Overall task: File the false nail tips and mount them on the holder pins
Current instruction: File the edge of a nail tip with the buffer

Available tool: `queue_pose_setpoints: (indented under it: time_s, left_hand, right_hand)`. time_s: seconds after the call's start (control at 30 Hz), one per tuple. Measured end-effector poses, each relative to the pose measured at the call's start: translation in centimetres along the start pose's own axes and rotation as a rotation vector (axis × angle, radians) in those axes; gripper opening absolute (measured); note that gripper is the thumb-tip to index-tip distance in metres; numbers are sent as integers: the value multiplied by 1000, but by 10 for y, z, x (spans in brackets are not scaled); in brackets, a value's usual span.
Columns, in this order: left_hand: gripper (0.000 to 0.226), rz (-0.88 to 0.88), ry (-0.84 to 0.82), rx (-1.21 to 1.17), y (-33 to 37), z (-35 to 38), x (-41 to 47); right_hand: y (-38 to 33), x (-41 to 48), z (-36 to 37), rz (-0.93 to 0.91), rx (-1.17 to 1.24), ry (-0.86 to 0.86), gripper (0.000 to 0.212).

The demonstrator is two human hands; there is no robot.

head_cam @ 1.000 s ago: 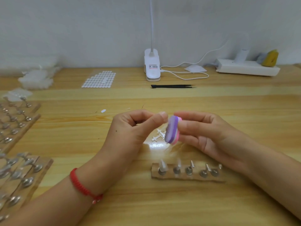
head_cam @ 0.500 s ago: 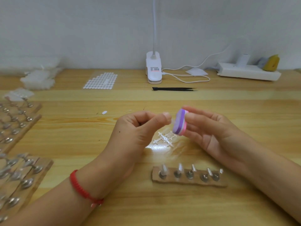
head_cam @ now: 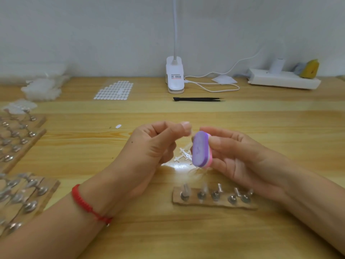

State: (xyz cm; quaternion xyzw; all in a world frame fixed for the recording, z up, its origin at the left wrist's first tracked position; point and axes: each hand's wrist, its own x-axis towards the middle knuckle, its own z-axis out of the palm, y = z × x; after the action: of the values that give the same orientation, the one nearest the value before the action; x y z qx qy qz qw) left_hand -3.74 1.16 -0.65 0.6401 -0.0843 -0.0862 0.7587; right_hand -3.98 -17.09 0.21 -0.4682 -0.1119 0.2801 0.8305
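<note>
The left hand (head_cam: pixel 149 146) pinches a blurred clear nail tip (head_cam: pixel 189 132) beside the purple-pink buffer block (head_cam: pixel 200 148), which the right hand (head_cam: pixel 240 157) grips. The holder strip (head_cam: pixel 214 206) at the centre of the desk (head_cam: pixel 168 236) carries two mounted tips (head_cam: pixel 184 188). The lamp clip label (head_cam: pixel 175 77) is unreadable.

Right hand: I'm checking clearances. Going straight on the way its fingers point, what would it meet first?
Probably the left hand, which seems to pinch a false nail tip: the right hand aims its purple buffer block at that thumb; depth unclear.
</note>
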Motion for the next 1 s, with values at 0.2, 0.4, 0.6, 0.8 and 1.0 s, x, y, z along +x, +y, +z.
queue_pose_setpoints:
  time_s: [0.2,0.4,0.6,0.8,1.0]
  left_hand:
    - [22,17,-23,-18,-3,6,-3]
    - [15,-8,77,-57,-3,0,0]
    - [19,20,63,-29,-4,3,0]
    - [26,36,109,11,-4,9,-3]
    - [27,41,127,41,-5,9,-4]
  right_hand:
    - [1,2,-1,-21,-11,109,24]
    - [3,1,4,-17,14,112,23]
    - [3,3,0,-39,46,162,24]
    - [0,3,-5,-93,59,227,20]
    - [2,5,-5,-76,35,257,19]
